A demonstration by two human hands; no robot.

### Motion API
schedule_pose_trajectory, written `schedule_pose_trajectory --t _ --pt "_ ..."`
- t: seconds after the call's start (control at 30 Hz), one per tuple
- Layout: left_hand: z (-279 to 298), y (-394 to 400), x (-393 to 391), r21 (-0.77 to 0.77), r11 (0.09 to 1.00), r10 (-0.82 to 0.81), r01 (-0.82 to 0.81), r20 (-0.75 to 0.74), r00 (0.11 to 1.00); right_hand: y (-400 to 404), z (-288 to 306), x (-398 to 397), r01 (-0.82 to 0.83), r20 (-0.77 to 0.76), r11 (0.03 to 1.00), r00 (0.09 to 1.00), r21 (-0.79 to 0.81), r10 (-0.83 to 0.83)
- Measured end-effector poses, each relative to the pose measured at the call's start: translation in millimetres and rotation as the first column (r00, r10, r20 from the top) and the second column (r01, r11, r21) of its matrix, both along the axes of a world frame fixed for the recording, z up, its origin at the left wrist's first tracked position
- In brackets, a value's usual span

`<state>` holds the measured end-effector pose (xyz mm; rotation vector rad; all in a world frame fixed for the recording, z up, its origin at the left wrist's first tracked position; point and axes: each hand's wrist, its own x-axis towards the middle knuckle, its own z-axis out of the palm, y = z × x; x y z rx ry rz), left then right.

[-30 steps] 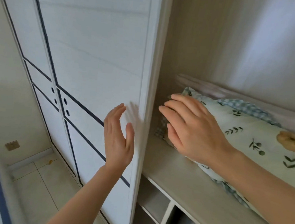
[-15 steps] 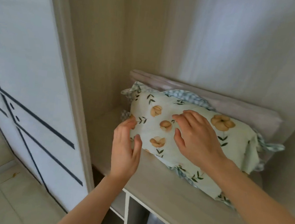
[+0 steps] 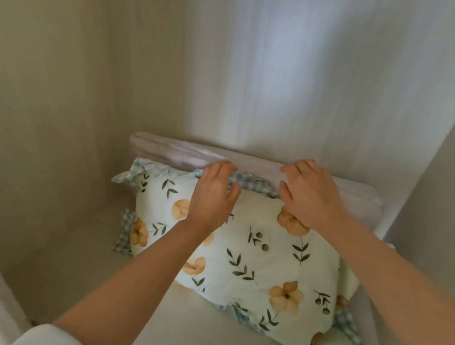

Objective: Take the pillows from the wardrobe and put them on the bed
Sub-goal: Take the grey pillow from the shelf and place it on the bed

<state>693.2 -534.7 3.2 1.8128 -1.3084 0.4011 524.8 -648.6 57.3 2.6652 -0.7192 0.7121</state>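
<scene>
Both hands reaching over the flowery pillow inside the wardrobe

So the floral pillow [image 3: 261, 261], pale green with orange flowers, leafy sprigs and a blue gingham frill, lies on the wardrobe shelf [image 3: 202, 336], tilted a bit with its far edge up against a plain pale pillow [image 3: 183, 153] standing along the back wall [image 3: 260, 76]. The left hand [image 3: 213, 196] sits on the top edge of the floral one, fingers curled loosely over the frill, not really clamped on anything. The right hand [image 3: 310, 194] is spread with fingers bent, resting where the floral pillow meets the pale one behind; fingertips touch the pale fabric, but I can't tell if it's actually gripping. A bit of white sleeve [image 3: 51, 339] shows at the bottom left.
</scene>
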Motion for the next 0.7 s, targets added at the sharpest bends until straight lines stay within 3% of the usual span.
schedule_pose_trajectory --t 0.27,0.43,0.53,0.7 --pt "14.9 -91.5 49.4 0.229 0.973 -0.005 -0.022 0.116 0.993 -74.0 -9.8 44.3 0.236 -0.151 0.972 0.96 -0.011 -0.235" --pt "-11.3 -115.0 70.8 0.451 0.891 -0.009 -0.054 0.136 0.991 -99.7 -20.8 66.5 0.265 -0.158 0.958 0.956 0.11 -0.247" --pt "-24.8 -112.3 73.1 0.437 0.895 0.007 -0.088 0.183 0.983 -104.3 -38.5 69.0 0.281 -0.156 0.938 0.955 0.204 -0.252" --pt "-32.1 -95.6 68.3 0.372 0.923 0.022 -0.101 0.211 0.977 -94.7 -60.4 66.8 0.308 -0.146 0.934 0.948 0.183 -0.284"
